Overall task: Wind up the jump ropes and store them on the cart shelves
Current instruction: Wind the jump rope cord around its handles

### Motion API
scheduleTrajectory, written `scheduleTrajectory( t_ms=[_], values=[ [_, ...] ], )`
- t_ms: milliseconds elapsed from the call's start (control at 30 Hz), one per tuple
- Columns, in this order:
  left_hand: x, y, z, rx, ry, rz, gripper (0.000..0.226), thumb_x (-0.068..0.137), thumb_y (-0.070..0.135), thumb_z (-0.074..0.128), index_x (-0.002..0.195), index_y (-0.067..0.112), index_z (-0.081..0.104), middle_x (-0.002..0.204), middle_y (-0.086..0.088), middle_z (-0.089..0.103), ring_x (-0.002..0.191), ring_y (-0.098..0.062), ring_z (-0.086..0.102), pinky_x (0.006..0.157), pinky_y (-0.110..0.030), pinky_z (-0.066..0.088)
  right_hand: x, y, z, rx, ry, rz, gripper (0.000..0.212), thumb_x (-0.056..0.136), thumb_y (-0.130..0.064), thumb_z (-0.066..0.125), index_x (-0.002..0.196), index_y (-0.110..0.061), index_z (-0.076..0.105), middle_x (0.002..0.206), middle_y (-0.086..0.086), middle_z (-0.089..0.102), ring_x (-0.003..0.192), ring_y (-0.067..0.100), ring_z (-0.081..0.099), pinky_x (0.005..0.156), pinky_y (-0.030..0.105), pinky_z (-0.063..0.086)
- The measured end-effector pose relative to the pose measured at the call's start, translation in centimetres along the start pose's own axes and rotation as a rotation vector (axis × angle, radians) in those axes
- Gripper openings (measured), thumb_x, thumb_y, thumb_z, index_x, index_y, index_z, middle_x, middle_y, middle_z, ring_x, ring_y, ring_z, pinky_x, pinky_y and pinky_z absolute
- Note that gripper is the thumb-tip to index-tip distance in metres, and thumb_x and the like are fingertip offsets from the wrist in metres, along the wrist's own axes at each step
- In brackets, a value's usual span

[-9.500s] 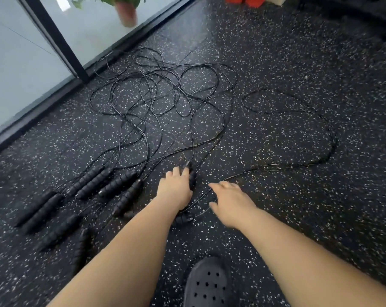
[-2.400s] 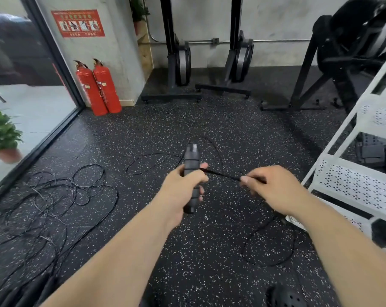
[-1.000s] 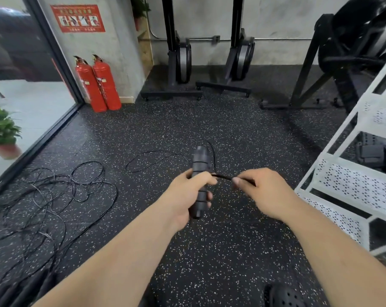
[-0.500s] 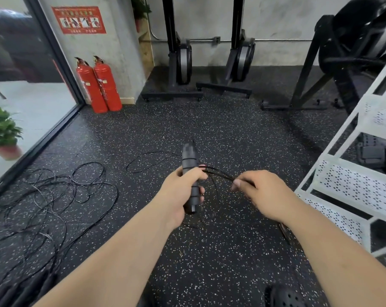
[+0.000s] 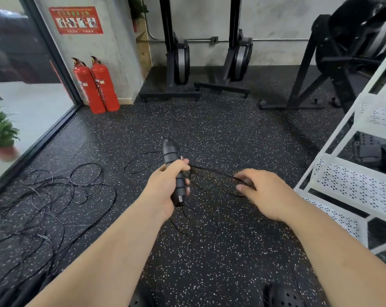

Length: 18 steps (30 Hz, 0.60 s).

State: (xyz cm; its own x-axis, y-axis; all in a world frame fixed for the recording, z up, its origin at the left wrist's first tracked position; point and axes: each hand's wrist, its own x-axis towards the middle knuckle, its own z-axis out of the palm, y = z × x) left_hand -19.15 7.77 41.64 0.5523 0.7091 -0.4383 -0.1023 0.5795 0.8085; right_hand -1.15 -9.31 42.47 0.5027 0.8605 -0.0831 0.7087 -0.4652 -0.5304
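Observation:
My left hand (image 5: pixel 165 187) grips the black jump rope handles (image 5: pixel 173 158), held upright in front of me. A thin black cord (image 5: pixel 212 171) runs from them to my right hand (image 5: pixel 263 191), which pinches it to the right. Loops of the same cord hang below both hands. A tangle of other black jump ropes (image 5: pixel 54 196) lies on the floor at the left. The white cart (image 5: pixel 351 185) with perforated shelves stands at the right edge.
Two red fire extinguishers (image 5: pixel 96 85) stand by the wall at the back left, beside a glass wall and a potted plant (image 5: pixel 1 134). Black gym machines (image 5: pixel 209 63) line the back wall. A dark shoe (image 5: pixel 283 295) shows at the bottom.
My right hand has drawn the cord out to the right, away from the handles. More loops now hang under my hands, and the handles have tilted slightly.

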Motion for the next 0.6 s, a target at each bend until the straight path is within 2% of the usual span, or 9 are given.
scheduleTrajectory(
  t_ms=[33, 133, 200, 267, 367, 433, 500, 600],
  values=[
    [0.1, 0.1, -0.1, -0.02, 0.018, 0.003, 0.03, 0.09, 0.005, 0.071, 0.117, 0.018, 0.075, 0.114, -0.006, 0.074, 0.062, -0.014, 0.057, 0.058, -0.031, 0.051, 0.1, 0.1, 0.0, 0.024, 0.03, 0.012, 0.024, 0.107, -0.033, 0.061, 0.131, -0.035, 0.066, 0.107, -0.015, 0.069, 0.088, 0.007, 0.065, 0.078, 0.027, 0.051],
    [-0.2, -0.1, 0.1, -0.003, 0.002, -0.015, 0.038, 0.089, 0.006, 0.075, 0.124, 0.017, 0.073, 0.118, -0.013, 0.076, 0.063, -0.015, 0.057, 0.059, -0.032, 0.053, 0.4, 0.2, 0.5, 0.235, 0.128, 0.024, 0.019, 0.109, -0.023, 0.057, 0.12, -0.032, 0.07, 0.085, -0.008, 0.072, 0.06, 0.009, 0.066, 0.057, 0.023, 0.056],
    [-0.7, -0.6, 0.7, 0.04, -0.056, -0.054, 0.048, 0.085, 0.006, 0.078, 0.131, 0.016, 0.068, 0.122, -0.02, 0.075, 0.063, -0.016, 0.058, 0.06, -0.033, 0.053, 0.4, -0.3, 0.6, 0.317, 0.197, 0.024, 0.021, 0.11, -0.021, 0.056, 0.119, -0.031, 0.072, 0.079, -0.003, 0.072, 0.055, 0.009, 0.067, 0.053, 0.018, 0.054],
    [-1.4, -1.1, 1.4, 0.14, -0.103, -0.091, 0.045, 0.084, 0.006, 0.078, 0.127, 0.014, 0.066, 0.121, -0.024, 0.075, 0.061, -0.017, 0.058, 0.06, -0.032, 0.052, 0.4, -0.8, 0.7, 0.316, 0.238, 0.019, 0.022, 0.11, -0.021, 0.055, 0.121, -0.03, 0.072, 0.079, -0.004, 0.07, 0.053, 0.006, 0.066, 0.052, 0.014, 0.05],
    [-2.1, -1.8, 2.0, 0.45, -0.146, -0.088, 0.034, 0.085, 0.01, 0.077, 0.117, 0.015, 0.067, 0.09, -0.011, 0.073, 0.06, -0.018, 0.06, 0.058, -0.031, 0.052, 0.5, -1.1, 1.0, 0.239, 0.289, 0.013, 0.021, 0.11, -0.023, 0.055, 0.121, -0.029, 0.072, 0.085, -0.008, 0.068, 0.055, 0.005, 0.067, 0.056, 0.015, 0.053],
    [-1.9, -2.4, 1.7, 0.67, -0.163, -0.052, 0.029, 0.082, 0.017, 0.079, 0.109, 0.023, 0.07, 0.081, -0.003, 0.069, 0.059, -0.019, 0.063, 0.06, -0.033, 0.053, 0.7, -0.9, 1.1, 0.166, 0.31, 0.013, 0.022, 0.109, -0.029, 0.056, 0.123, -0.029, 0.073, 0.097, -0.007, 0.07, 0.063, 0.006, 0.068, 0.068, 0.023, 0.057],
    [-1.7, -2.6, 1.3, 0.91, -0.144, 0.033, 0.026, 0.076, 0.029, 0.077, 0.101, 0.032, 0.071, 0.075, 0.003, 0.071, 0.06, -0.018, 0.066, 0.066, -0.037, 0.058, 0.9, -0.5, 1.2, 0.064, 0.309, 0.017, 0.026, 0.109, -0.037, 0.055, 0.126, -0.028, 0.072, 0.108, -0.006, 0.068, 0.078, 0.009, 0.066, 0.079, 0.029, 0.054],
    [-1.9, -2.7, 1.0, 1.272, -0.069, 0.218, 0.034, 0.073, 0.039, 0.074, 0.107, 0.042, 0.066, 0.082, 0.013, 0.073, 0.069, -0.011, 0.068, 0.07, -0.034, 0.061, 1.0, -0.1, 1.3, -0.06, 0.27, 0.028, 0.033, 0.108, -0.047, 0.052, 0.126, -0.027, 0.072, 0.105, -0.008, 0.061, 0.092, 0.014, 0.06, 0.085, 0.032, 0.049]
  ],
)
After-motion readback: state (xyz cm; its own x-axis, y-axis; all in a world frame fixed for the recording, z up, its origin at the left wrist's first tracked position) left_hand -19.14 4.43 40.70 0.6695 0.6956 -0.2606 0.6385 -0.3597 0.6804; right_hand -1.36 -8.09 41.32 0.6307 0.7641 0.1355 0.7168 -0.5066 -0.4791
